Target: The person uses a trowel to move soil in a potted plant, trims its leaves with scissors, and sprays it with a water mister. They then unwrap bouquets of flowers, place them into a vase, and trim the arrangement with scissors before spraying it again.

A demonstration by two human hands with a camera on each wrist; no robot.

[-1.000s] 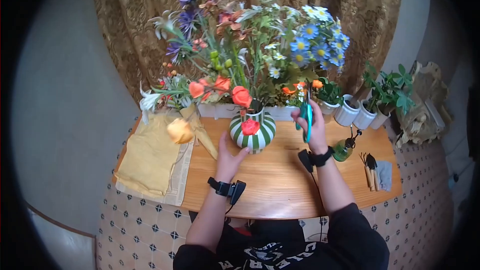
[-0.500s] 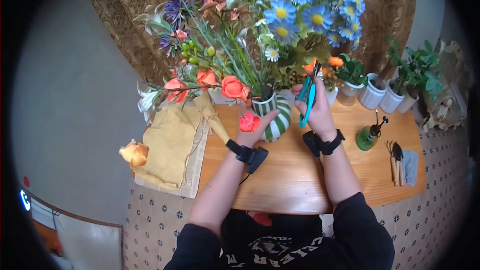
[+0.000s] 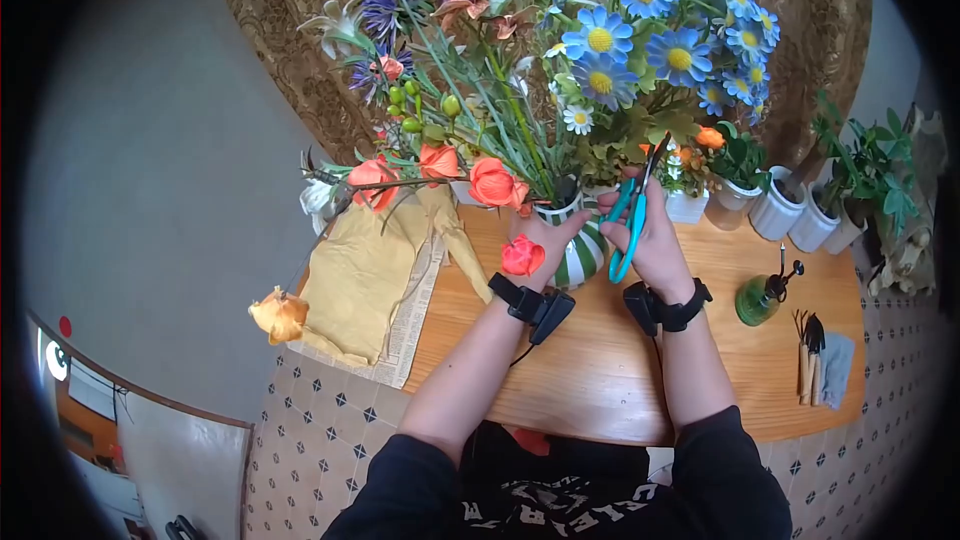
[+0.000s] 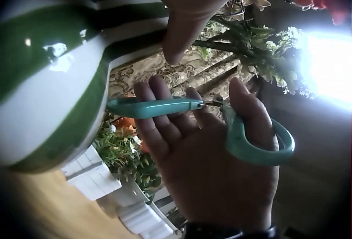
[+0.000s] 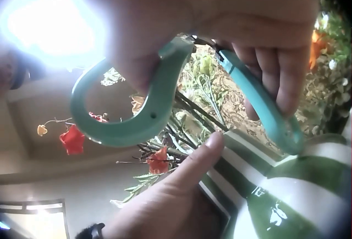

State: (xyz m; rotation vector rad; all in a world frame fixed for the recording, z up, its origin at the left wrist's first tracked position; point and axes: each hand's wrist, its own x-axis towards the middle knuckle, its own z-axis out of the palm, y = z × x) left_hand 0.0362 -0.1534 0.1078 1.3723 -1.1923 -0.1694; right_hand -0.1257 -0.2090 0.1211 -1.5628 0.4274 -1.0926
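Observation:
A green-and-white striped vase (image 3: 580,260) stands on the wooden table, holding a tall bunch of stems and flowers. My left hand (image 3: 550,234) grips it at the neck, thumb laid along the stripes; the other fingers are hidden behind it in the right wrist view. A red flower (image 3: 523,255) overlaps this hand. In my right hand (image 3: 658,248) are teal-handled scissors (image 4: 159,107), with the thumb through one loop and the fingers behind the other handle. Their dark blades point up toward the leaves, handles spread apart. One teal handle (image 5: 264,107) overlaps the vase in the right wrist view.
Yellow cloth (image 3: 362,265) lies on newspaper (image 3: 420,315) at the left. A green spray bottle (image 3: 757,300), small garden tools (image 3: 808,365) and a grey cloth (image 3: 838,365) are at the right. White potted plants (image 3: 778,208) line the back. An orange flower (image 3: 279,315) hangs past the left edge.
My left hand has moved up from the vase's lower side to its neck. The right hand has brought the scissors closer to the vase. The head view has shifted nearer the flowers.

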